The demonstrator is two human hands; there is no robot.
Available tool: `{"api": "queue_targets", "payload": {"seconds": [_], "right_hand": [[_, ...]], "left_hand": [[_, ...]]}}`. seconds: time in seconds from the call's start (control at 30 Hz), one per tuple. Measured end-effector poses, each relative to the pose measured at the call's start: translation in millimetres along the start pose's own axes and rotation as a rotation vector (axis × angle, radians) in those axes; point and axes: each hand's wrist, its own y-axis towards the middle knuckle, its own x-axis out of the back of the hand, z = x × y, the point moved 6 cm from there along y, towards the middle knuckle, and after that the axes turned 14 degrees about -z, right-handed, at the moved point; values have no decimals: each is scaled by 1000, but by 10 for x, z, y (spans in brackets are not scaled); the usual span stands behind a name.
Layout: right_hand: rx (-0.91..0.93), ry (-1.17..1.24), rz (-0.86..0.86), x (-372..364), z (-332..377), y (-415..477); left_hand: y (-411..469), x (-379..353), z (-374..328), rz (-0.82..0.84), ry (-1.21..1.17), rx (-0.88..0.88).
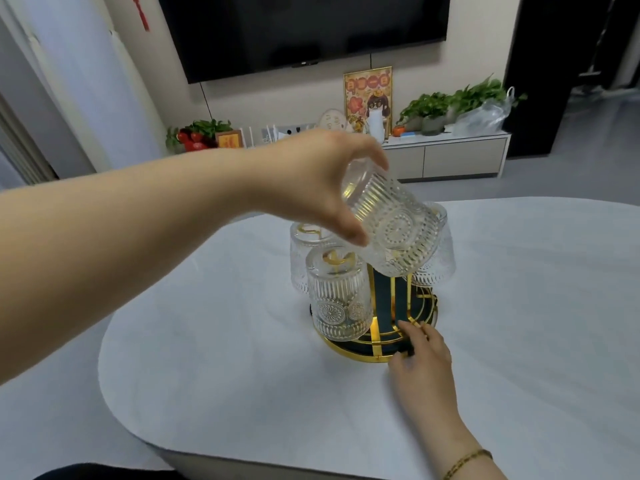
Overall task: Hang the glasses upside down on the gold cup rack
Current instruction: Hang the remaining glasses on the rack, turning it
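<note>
The gold cup rack (388, 341) with a dark round base stands on the white table. Three ribbed clear glasses hang upside down on it: a front one (337, 299), one behind at the left (301, 251), one at the right (438, 268). My left hand (311, 181) grips another ribbed glass (391, 223) by its base, tilted mouth-down just above the rack's middle. My right hand (420, 355) rests on the front right rim of the rack's base, fingers on the gold wire.
The white oval table (207, 358) spreads around the rack. Beyond it a low white cabinet (450, 154) carries plants, a framed picture and a plastic bag, under a wall-mounted TV (304, 29).
</note>
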Motion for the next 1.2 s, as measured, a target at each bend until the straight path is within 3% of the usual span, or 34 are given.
{"api": "queue_targets", "payload": {"seconds": [0.47, 0.67, 0.8, 1.2], "right_hand": [[144, -209, 120, -114, 68, -216], [238, -331, -27, 58, 85, -137], [313, -358, 131, -39, 57, -143], [301, -303, 178, -33, 39, -120]], "left_hand": [[136, -8, -81, -11, 130, -24], [104, 30, -109, -19, 152, -28], [174, -10, -141, -11, 194, -45], [298, -254, -241, 141, 278, -122]]}}
